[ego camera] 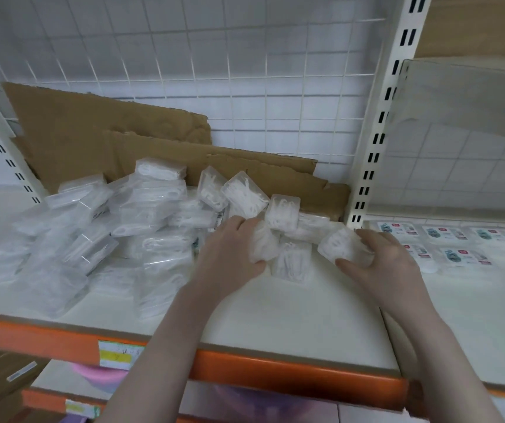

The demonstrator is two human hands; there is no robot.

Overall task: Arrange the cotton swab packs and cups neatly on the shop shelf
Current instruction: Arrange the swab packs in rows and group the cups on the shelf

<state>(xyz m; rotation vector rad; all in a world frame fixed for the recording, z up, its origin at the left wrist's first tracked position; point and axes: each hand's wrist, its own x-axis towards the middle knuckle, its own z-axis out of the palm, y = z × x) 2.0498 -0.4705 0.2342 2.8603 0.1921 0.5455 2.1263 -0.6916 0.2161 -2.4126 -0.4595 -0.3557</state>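
A loose heap of clear plastic packs [98,236] filled with white contents covers the left half of the white shelf [291,315]. My left hand [230,251] grips one clear pack [263,244] near the shelf's middle. My right hand [388,264] holds another clear pack [342,245] just to the right. A further pack [292,261] lies flat between both hands. Several packs [245,193] stand tilted behind them against the cardboard. No cups are visible.
Torn brown cardboard sheets [117,138] lean on the white wire grid at the back. A cream slotted upright [376,138] divides the bays. Labelled flat packs [446,236] lie in rows in the right bay. The orange shelf edge [275,370] runs along the front.
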